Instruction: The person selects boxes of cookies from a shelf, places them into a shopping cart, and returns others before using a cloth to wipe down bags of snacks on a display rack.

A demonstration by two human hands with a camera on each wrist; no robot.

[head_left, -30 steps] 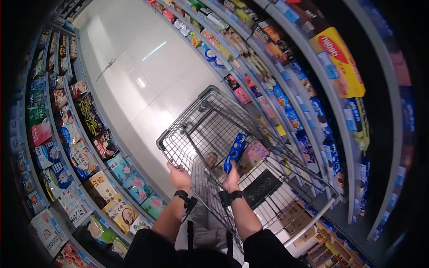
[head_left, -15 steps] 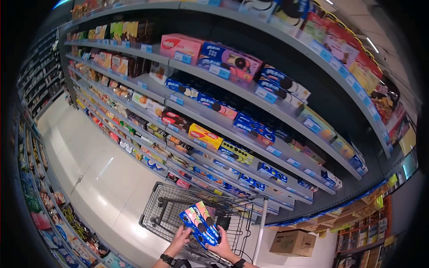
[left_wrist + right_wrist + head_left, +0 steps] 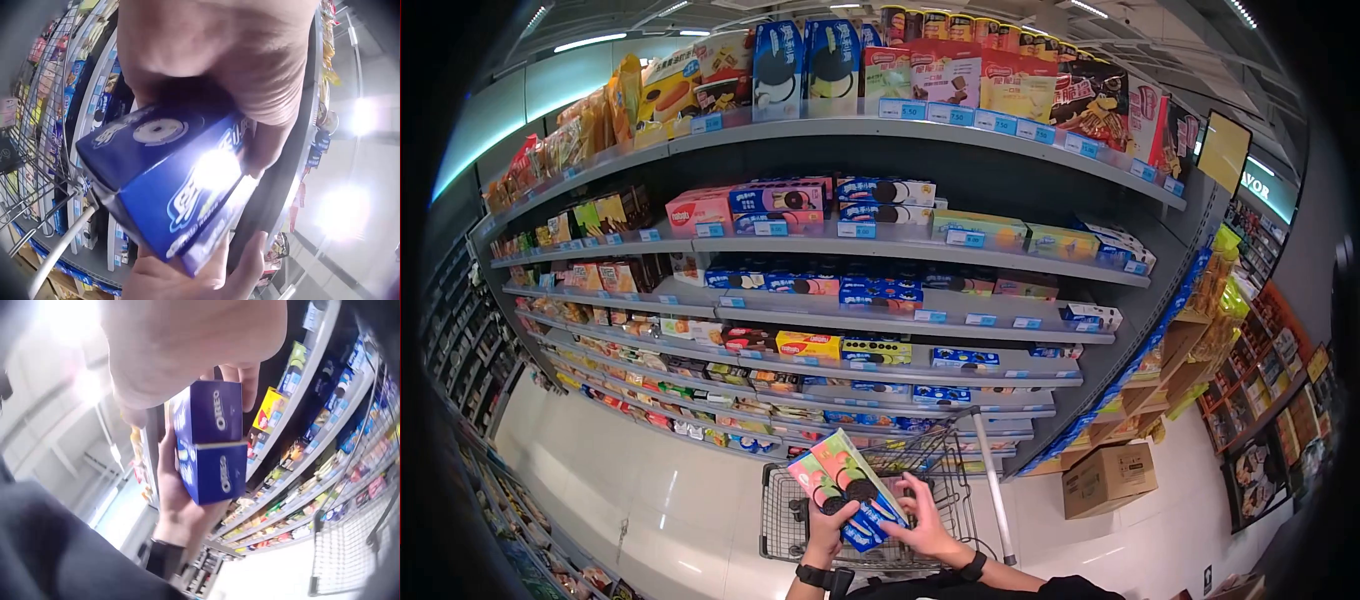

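Both hands hold a blue Oreo biscuit pack (image 3: 847,487) with a green and pink front, up over the wire shopping cart (image 3: 783,520). My left hand (image 3: 828,528) grips its left lower side and my right hand (image 3: 922,520) grips its right side. In the right wrist view the pack shows as two blue Oreo boxes (image 3: 209,447) stacked together, the right hand (image 3: 187,344) above and the left hand (image 3: 178,506) behind. The left wrist view shows the blue box (image 3: 169,187) under the left hand (image 3: 219,56), with the right hand's fingers (image 3: 206,275) below it.
Tall grey shelves (image 3: 880,250) full of biscuit boxes face me, running left down the aisle. The cart's handle bar (image 3: 993,490) juts up at its right. A cardboard carton (image 3: 1108,477) sits on the floor to the right, beside another rack of goods.
The right hand brought the blue pack up from the cart and the left hand left the cart's rim to join it. The head view swung up from the cart to the shelves.
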